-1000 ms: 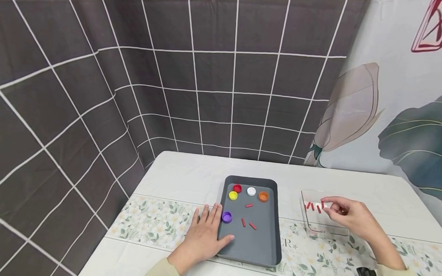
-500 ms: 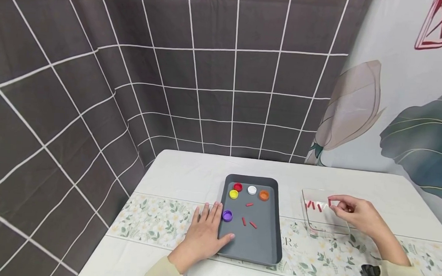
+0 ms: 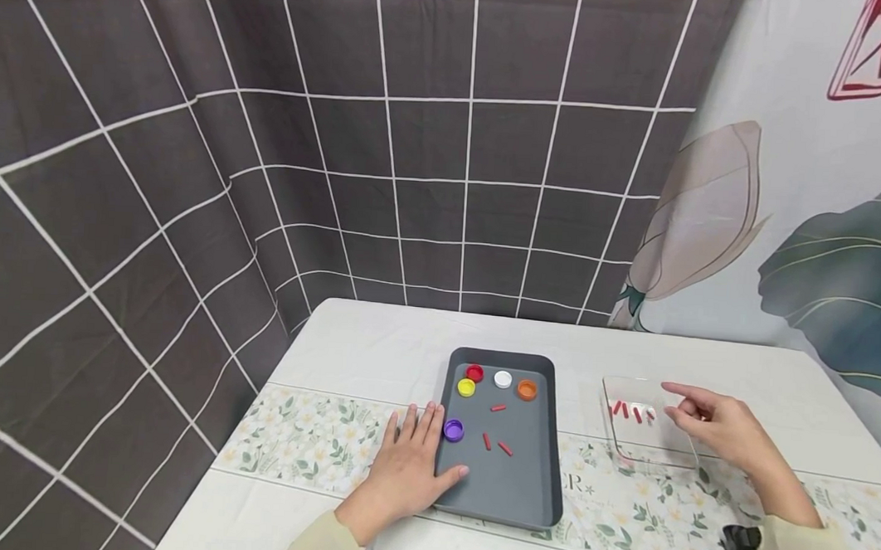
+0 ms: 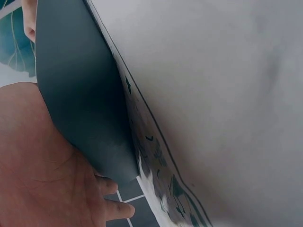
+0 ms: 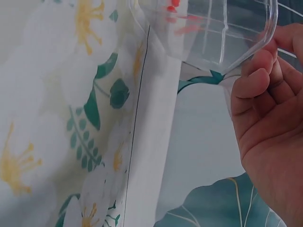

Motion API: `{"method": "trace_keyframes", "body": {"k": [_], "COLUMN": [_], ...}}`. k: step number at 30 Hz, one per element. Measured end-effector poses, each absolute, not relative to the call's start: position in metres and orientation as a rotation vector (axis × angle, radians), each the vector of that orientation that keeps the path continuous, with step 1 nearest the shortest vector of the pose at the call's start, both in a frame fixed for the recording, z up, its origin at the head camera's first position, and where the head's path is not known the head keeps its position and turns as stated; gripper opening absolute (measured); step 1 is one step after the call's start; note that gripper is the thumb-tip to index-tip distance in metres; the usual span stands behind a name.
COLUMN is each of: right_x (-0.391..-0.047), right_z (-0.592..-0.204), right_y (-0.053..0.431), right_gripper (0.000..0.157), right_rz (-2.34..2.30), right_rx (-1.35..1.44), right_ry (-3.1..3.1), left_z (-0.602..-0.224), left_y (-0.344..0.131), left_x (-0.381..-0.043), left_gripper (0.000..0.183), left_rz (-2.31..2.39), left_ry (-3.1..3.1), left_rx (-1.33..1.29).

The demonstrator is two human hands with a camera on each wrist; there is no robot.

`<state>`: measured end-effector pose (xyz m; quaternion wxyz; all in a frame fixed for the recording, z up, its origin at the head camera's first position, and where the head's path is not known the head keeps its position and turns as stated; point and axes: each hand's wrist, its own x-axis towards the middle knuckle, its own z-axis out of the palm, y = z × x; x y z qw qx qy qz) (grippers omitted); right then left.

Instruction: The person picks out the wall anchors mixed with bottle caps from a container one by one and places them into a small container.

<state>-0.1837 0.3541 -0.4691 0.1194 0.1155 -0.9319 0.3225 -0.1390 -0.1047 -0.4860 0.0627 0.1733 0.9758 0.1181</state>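
My left hand (image 3: 406, 468) lies with straight fingers along the left rim of a dark grey tray (image 3: 514, 495), thumb over the tray. In the left wrist view, the tray's outer wall (image 4: 80, 85) rises beside the palm (image 4: 38, 161). Over the right side of a clear plastic box (image 3: 655, 461) is my right hand (image 3: 727, 435), its thumb and index finger apart with nothing between them. Several short red sticks (image 3: 637, 416) lie in that box. The right wrist view has the fingers right at the rim of the box (image 5: 213, 42), with the sticks blurred through its wall.
Inside the tray are a red cap (image 3: 474, 372), a yellow cap (image 3: 466, 388), a white cap (image 3: 503, 380), an orange cap (image 3: 527, 389) and a purple cap (image 3: 453, 430). Three red sticks (image 3: 487, 442) lie among them. A dark curtain (image 3: 418, 141) stands behind the table (image 3: 377, 346).
The red stick pinched in my right hand has been let go and lies in the clear box. That hand has shifted slightly right, thumb and index finger parted. My left hand stays put.
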Motion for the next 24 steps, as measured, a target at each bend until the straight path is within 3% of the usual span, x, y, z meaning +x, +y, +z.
{"method": "trace_keyframes", "body": {"k": [7, 24], "right_x": [-0.18, -0.179], "right_z": [-0.463, -0.466], "right_y": [0.337, 0.268], "right_gripper": [0.034, 0.03], "right_rz": [0.994, 1.168], "right_rx": [0.344, 0.709], "right_ry": [-2.718, -2.567], "left_z": [-0.486, -0.486], "left_y": [-0.105, -0.104], "left_x": [-0.139, -0.14], "left_gripper": [0.094, 0.094], "left_rz": [0.357, 0.364], "left_ry": [2.951, 2.943], "left_rx": [0.526, 0.521]}}
